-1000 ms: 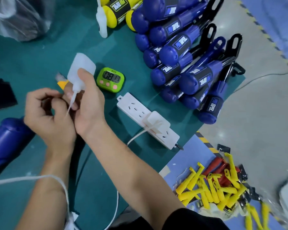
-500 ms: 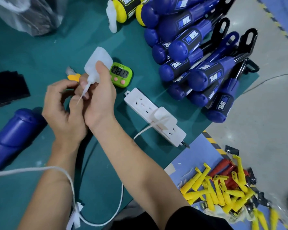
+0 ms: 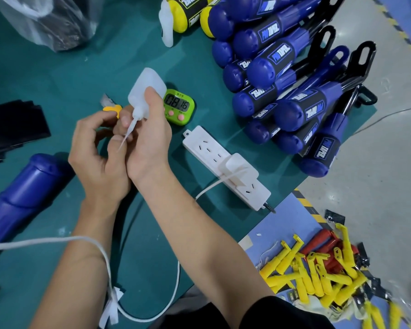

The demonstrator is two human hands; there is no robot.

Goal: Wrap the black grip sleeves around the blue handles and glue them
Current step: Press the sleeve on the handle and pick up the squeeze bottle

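Barely shifted on the mat (image 3: 57,74) since 1.0 s ago: same station just left of the timer (image 3: 179,106), heels of the hands touching as before. Loosened a little at the left fingers, from a tighter curl.

Right hand (image 3: 150,138): wrapped round the bottle (image 3: 147,86), thumb laid across its body. Nozzle (image 3: 128,131) slanted down and left.

Left hand (image 3: 93,157): curled at the nozzle tip, thumb and forefinger close about it. Cannot tell whether pinching the tip, a fleck of glue, or nothing.

Note the handle (image 3: 22,195) lying bare on the mat at left, touched by neither hand. Note the sleeves (image 3: 14,124) stacked flat at the far left edge, apart from both hands; none seen in either hand. Note the finished pile (image 3: 294,91) at upper right.

Judged step: clearing or checking the nozzle before gluing. Wrapping of this handle not yet begun.

For good practice:
- Hold off any squeeze on the bottle while fingers sit at the tip; likely risk of bonded skin.
- Wipe the tip rather than pick at it.
- Prove the flow with 1 small bead, well away from the power strip (image 3: 209,153) and the timer.
- Take 1 sleeve only and match its position to the bands on the pile.
- Lay a thin line along the seam edge, close the wrap, then press until set.
- Keep the nozzle pointed down and off the mat between uses.
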